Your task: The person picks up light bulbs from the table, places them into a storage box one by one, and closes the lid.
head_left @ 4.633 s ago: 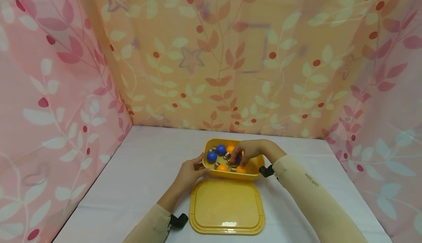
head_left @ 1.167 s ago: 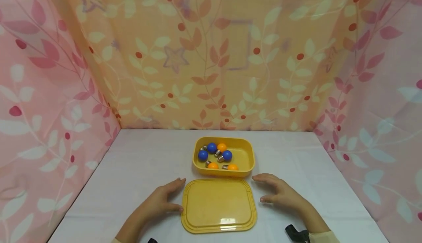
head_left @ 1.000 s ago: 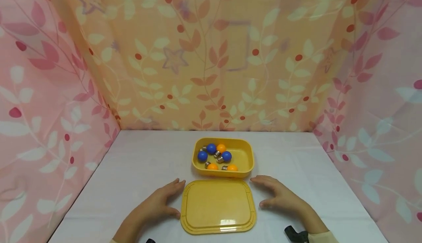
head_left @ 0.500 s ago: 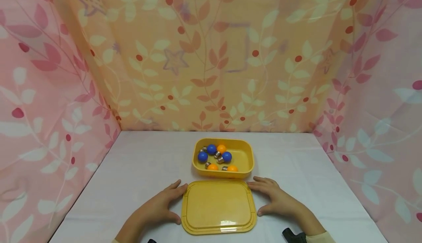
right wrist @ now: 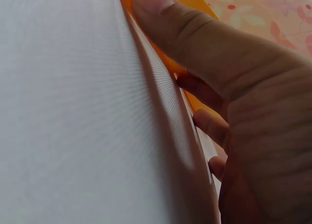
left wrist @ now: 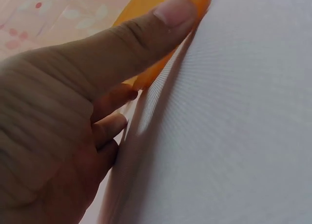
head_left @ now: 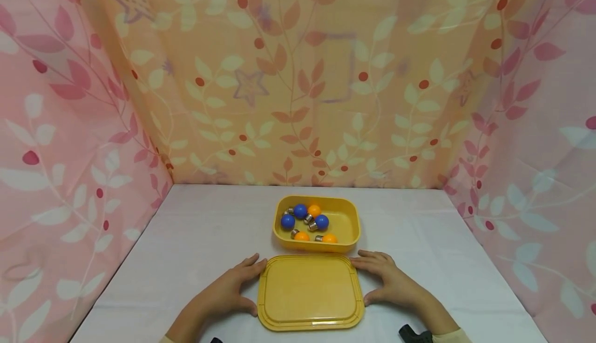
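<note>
A flat yellow lid (head_left: 311, 291) lies on the white table, in front of a yellow plastic box (head_left: 343, 224). My left hand (head_left: 223, 294) rests at the lid's left side, forefinger at the far corner and thumb lower down the edge. At the opposite side my right hand (head_left: 396, 283) mirrors it, fingertips at the far right corner. Both hands have their fingers spread and loosely bent. In the wrist views, the left thumb (left wrist: 146, 36) and right thumb (right wrist: 195, 36) lie against yellow plastic. Several small bulbs, blue (head_left: 300, 211) and orange (head_left: 314, 210), with metal screw bases, lie in the box.
A white cloth covers the table (head_left: 209, 224). Patterned fabric walls stand on three sides: orange at the back (head_left: 298, 74), pink at the left (head_left: 70, 151) and right (head_left: 526, 151). A black wrist device (head_left: 414, 334) shows at the right sleeve.
Earlier my left hand held the box while my right reached among the bulbs. Both hands have since come down beside the lid and closed in to its edges. The lid has hardly moved.
</note>
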